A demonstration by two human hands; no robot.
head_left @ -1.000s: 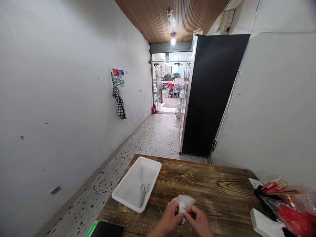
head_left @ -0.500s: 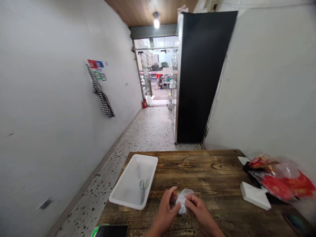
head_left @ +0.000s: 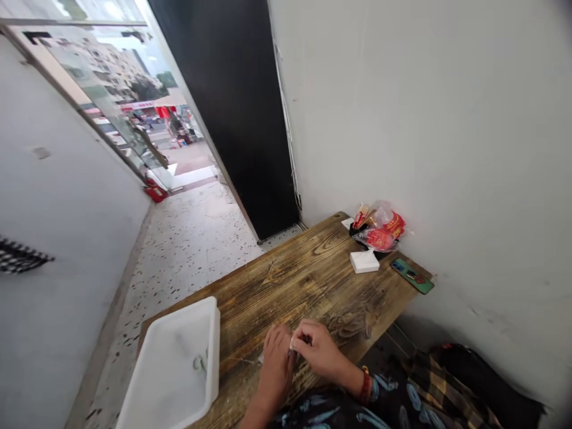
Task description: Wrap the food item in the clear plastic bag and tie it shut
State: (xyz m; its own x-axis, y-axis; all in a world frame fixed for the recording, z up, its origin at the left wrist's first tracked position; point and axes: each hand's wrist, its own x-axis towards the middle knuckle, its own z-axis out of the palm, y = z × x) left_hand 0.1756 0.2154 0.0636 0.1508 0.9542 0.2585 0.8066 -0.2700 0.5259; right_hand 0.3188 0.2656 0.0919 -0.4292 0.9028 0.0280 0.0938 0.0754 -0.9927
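My left hand (head_left: 276, 359) is closed low over the wooden table (head_left: 286, 280), its back turned up and its fingers curled around crumpled clear plastic film (head_left: 261, 358). Only small bits of the film show; the hands cover the rest. Close against it, my right hand (head_left: 318, 351) pinches a whitish edge of the film between thumb and forefinger. To the left of both hands stands a white plastic tray (head_left: 215, 357). In it lie scissors with pale green handles (head_left: 201, 361), partly hidden by the tray's near wall.
Towards the table's right end are a white box (head_left: 364, 262), red and clear plastic packaging (head_left: 382, 235) and a green-backed phone (head_left: 412, 275). A tall black cabinet (head_left: 236, 119) stands beyond the table. Dark clothing or a bag (head_left: 482, 375) lies at lower right.
My view has swung right and tilted, so the tray appears further left and the packaging nearer the middle. My hands have come together, covering most of the plastic film that showed between them.
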